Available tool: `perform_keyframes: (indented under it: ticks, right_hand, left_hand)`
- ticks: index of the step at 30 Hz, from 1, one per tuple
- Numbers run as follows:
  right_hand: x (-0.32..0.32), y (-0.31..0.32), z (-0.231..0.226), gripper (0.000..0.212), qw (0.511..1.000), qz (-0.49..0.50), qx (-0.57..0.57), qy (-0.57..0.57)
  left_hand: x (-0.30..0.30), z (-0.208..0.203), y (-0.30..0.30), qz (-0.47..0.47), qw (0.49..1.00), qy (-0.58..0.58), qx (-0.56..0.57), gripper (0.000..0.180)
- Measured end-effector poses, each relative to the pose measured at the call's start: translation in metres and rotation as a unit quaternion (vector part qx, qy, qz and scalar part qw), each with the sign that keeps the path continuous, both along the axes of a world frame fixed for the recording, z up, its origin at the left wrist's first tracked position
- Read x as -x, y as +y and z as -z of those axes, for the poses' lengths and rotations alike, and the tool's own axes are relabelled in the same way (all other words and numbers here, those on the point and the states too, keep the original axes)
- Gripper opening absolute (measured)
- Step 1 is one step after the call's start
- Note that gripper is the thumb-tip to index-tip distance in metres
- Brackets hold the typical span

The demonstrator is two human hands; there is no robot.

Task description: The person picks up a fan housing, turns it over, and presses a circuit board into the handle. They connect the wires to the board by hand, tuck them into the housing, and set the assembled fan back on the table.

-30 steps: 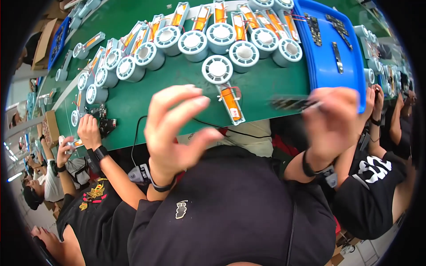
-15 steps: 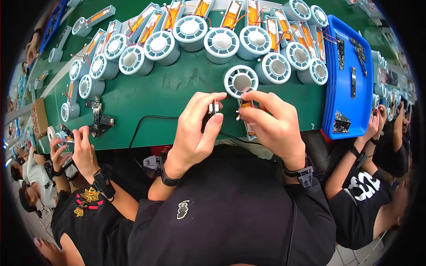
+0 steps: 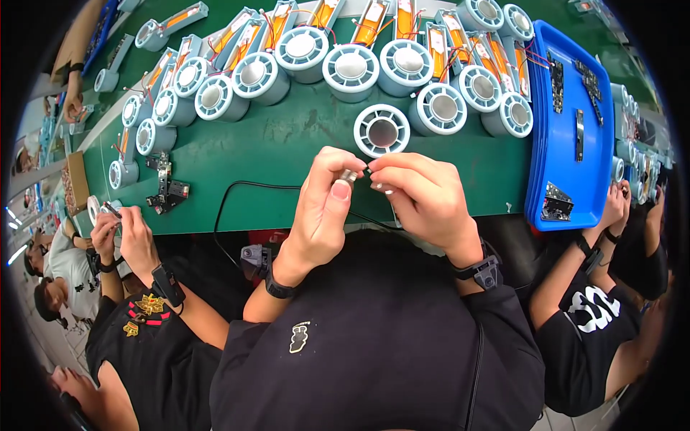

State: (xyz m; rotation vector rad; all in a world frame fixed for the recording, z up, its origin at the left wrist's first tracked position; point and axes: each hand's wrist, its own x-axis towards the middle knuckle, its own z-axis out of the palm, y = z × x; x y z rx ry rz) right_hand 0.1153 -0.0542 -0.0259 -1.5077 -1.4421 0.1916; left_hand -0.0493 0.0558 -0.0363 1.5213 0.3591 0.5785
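My left hand (image 3: 321,208) is closed around a small part with silver metal pieces (image 3: 349,175); the rest of this part is hidden by the fingers. Close beside it, the fingertips of my right hand (image 3: 425,197) are pinched together. A tiny dark piece shows at their tips, too small to name. The two hands almost meet. Just beyond them, a light blue round housing (image 3: 382,131) with a spoked rim and a silver disc faces up; my hands cover whatever extends from it toward me.
Several similar housings (image 3: 350,68) with orange batteries and wires form an arc across the green table (image 3: 287,144). Stacked blue trays (image 3: 593,208) hold circuit boards at right. A black cable (image 3: 237,184) runs under my hands. Circuit boards (image 3: 167,188) lie left. Co-workers' hands (image 3: 136,241) work on both sides.
My right hand has moved from the battery and wires below the round housing up to my left fingertips, and its fingers have closed into a pinch. My left hand keeps its part.
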Motion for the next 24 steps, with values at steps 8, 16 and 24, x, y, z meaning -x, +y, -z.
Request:
perform_keyframes:
  ticks: [8,16,24]
  right_hand:
    - [0.0,0.002,-0.004,0.022,0.996,0.055,-0.012,-0.068]
    - [-0.003,0.001,-0.007,0.021,0.987,0.057,-0.012,-0.149]
    - [-0.011,0.004,-0.015,0.016,0.989,-0.002,0.004,-0.145]
  left_hand:
    - [-0.015,-0.015,-0.008,-0.005,0.996,0.082,-0.038,0.024]
    - [-0.014,-0.014,-0.001,0.014,1.0,0.024,0.005,0.029]
    - [-0.007,-0.031,0.015,0.077,0.988,0.096,-0.098,0.039]
